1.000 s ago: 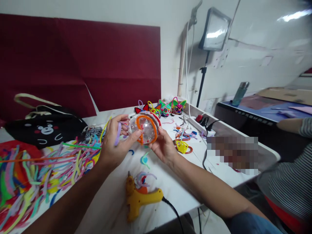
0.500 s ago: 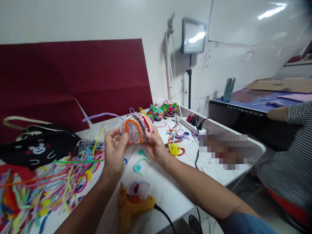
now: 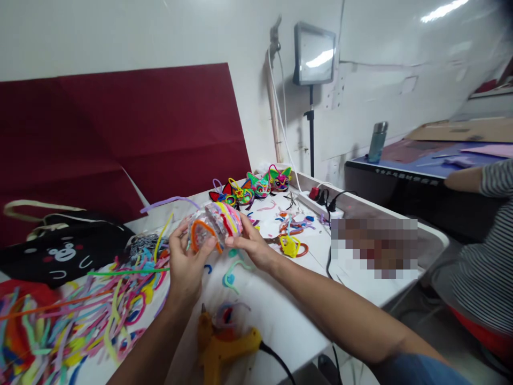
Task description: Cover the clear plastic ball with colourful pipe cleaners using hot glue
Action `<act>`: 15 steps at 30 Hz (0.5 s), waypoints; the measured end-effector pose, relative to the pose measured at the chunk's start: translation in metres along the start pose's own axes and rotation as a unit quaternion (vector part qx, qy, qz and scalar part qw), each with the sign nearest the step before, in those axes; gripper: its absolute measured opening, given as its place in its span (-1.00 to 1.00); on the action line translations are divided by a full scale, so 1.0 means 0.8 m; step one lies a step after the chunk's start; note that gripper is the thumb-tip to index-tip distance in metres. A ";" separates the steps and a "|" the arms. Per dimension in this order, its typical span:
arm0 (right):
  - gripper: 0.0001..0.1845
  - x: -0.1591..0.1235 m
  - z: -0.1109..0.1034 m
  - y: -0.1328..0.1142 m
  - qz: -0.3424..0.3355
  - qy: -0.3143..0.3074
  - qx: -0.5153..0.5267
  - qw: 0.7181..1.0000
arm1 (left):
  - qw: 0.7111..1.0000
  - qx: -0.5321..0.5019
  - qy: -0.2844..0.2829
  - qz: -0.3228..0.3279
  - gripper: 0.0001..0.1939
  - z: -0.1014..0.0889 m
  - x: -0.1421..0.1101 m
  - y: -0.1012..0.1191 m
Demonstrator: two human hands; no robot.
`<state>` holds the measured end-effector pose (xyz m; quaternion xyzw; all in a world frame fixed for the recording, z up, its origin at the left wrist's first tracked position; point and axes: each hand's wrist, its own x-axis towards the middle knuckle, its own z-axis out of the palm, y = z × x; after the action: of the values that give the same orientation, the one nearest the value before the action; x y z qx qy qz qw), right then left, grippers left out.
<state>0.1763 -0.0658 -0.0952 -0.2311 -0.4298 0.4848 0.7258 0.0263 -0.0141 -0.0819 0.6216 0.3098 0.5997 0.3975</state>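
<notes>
Between my two hands, above the white table [image 3: 276, 315], is a rounded clear plastic shell wrapped with colourful pipe cleaners [image 3: 222, 222]. An orange loop shows on its near side, and pink, yellow and red strips run over its right side. My left hand [image 3: 188, 251] grips the shell's left end, thumb pressed on the front. My right hand [image 3: 252, 243] holds the right end from below, thumb against the red strip. Below them lies a yellow glue gun [image 3: 230, 347], its nozzle toward the back. A pale green pipe-cleaner piece [image 3: 236, 278] rests on the table beyond it.
Loose pipe cleaners [image 3: 96, 315] pile up at left beside a black bag [image 3: 60, 246]. Several finished-looking animal heads [image 3: 262, 184] stand at the back. A power strip [image 3: 320, 206] lies right of them. A person's striped sleeve [image 3: 497, 176] shows at far right.
Both hands have lowered the shell slightly and tilted it, so more of its pink and yellow strips face me. The animal heads behind it are now less covered. The view has shifted a little.
</notes>
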 end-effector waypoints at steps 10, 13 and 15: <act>-0.03 -0.005 -0.018 0.023 0.063 -0.055 -0.107 0.991 | 0.997 0.017 -0.044 -0.059 -0.04 -0.043 -0.014 -0.006; 0.06 -0.006 -0.022 0.029 0.074 -0.063 -0.118 0.988 | 0.996 0.012 -0.062 -0.067 -0.01 -0.049 -0.018 -0.010; 0.12 -0.006 -0.024 0.031 0.078 -0.063 -0.125 0.987 | 0.995 0.015 -0.067 -0.066 -0.01 -0.051 -0.020 -0.012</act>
<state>0.1790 -0.0584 -0.1260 -0.3214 -0.5125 0.4959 0.6230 -0.0145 -0.0183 -0.0996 0.6441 0.3317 0.5246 0.4471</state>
